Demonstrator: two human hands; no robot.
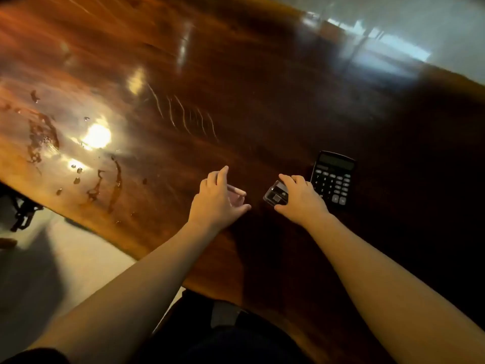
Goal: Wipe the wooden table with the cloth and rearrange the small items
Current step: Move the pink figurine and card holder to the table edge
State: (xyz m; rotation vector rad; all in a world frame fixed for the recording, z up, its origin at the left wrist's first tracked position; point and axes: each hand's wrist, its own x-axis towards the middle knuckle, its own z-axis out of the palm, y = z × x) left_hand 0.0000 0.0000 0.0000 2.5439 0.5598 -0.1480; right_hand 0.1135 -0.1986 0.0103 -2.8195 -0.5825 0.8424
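The glossy wooden table fills the view. My left hand rests near the front edge, with a thin pen-like stick between its fingers. My right hand grips a small dark rectangular case with a clear lid, just left of a black calculator lying flat on the table. Water droplets and wet streaks mark the table's left part. No cloth is in view.
Bright lamp glare reflects off the wet left side. The table's front edge runs diagonally, with pale floor below and a dark chain-like object at the far left. My dark-clothed lap is at the bottom.
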